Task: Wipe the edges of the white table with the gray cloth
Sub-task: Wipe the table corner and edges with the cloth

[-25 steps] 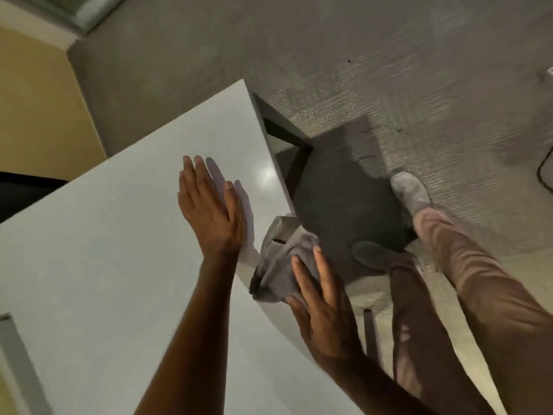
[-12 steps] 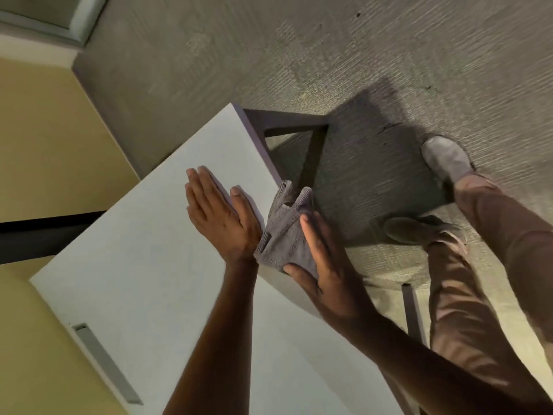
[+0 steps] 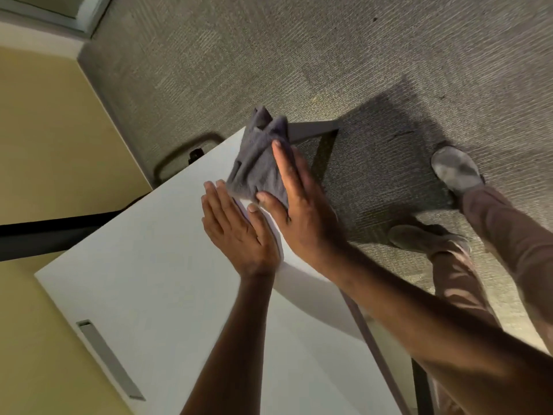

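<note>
Two of our hands are at work over the far right corner of the white table (image 3: 149, 280), which fills the near left of the view and is the largest thing before us, its top bare and pale. Beyond and to the right of it lies grey carpet (image 3: 329, 55), with a dark shadow cast under the table's edge. At the far left a yellow wall (image 3: 59, 130) meets the floor. Our legs in brown trousers (image 3: 508, 235) stand on the right, with a pale shoe (image 3: 454, 169) set farther off and a darker one (image 3: 419, 236) nearer the table.

Our left hand (image 3: 236, 232) lies flat on the tabletop, fingers straight and close together, gripping nothing. Our right hand (image 3: 299, 205) presses the gray cloth (image 3: 257, 163) against the table's right edge near the far corner, fingers extended along the cloth's outer side and thumb on its near side, so the cloth is pinched between them. The cloth is bunched, and its far end stands up past the corner.
</note>
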`<state>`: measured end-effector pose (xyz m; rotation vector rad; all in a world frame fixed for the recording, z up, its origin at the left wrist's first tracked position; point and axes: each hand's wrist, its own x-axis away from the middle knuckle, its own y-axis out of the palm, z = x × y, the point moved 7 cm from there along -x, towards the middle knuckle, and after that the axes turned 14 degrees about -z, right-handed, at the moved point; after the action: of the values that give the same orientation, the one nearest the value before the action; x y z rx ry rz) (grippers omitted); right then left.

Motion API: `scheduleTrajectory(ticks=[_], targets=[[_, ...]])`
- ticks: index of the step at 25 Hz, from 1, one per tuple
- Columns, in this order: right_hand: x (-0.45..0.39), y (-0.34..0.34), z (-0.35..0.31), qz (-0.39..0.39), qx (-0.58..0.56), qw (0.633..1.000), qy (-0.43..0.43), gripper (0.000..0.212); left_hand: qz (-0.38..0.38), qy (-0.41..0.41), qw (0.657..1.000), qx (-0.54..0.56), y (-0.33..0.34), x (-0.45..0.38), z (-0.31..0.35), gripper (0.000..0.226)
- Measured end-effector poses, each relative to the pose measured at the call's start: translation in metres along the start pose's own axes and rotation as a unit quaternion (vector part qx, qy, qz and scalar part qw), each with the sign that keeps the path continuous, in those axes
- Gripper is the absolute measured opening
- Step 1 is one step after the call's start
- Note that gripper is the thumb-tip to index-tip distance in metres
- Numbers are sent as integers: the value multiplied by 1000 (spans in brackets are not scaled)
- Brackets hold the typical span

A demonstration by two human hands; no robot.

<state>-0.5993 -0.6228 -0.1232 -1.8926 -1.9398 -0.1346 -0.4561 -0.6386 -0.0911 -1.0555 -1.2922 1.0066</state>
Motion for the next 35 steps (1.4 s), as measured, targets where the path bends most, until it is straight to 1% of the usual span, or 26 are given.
scheduleTrajectory(ticks=[2,5,8,10,12,14,17,19,20,22,24,27,30,32,35], targets=[[-37,-1,-5,-13,-21,1000,-11,78,-4,-11,1000,-5,-1,0,1,66],[-77,-7,-15,1,-41,999,-10,76,-18,-18,1000,7,0,1,3,66],[-100,-16,-33,27,-13,1000,-7,64,-20,-21,999,16,0,1,2,66],[-116,-21,-37,14,4,1000,19,55,-20,-24,999,18,1,1,2,66],[-120,-19,-36,-7,-14,1000,25,53,-25,-29,999,25,2,2,1,68],[-103,-16,-34,11,-37,999,-7,58,-31,-32,998,34,2,2,1,69],[-45,-12,-22,64,-30,997,-36,62,-34,-32,998,44,2,2,-1,68],[13,-2,-5,50,-40,998,-5,63,-37,-26,998,49,3,3,-2,68],[48,4,4,44,-27,999,11,63,-37,-23,998,54,3,3,-2,69],[110,15,13,58,27,998,26,65,-38,-22,997,64,3,3,-3,71],[136,23,25,67,70,995,38,66,-35,-21,997,63,3,1,-4,73],[119,23,24,45,74,994,65,68,-45,-18,997,67,4,3,-5,69],[82,18,10,40,63,997,30,71,-66,-23,994,78,7,3,-6,66],[47,10,0,44,52,998,6,73,-73,-26,995,64,6,3,-5,67],[-4,2,-13,36,45,998,4,75,-72,-35,994,68,3,4,-3,70]])
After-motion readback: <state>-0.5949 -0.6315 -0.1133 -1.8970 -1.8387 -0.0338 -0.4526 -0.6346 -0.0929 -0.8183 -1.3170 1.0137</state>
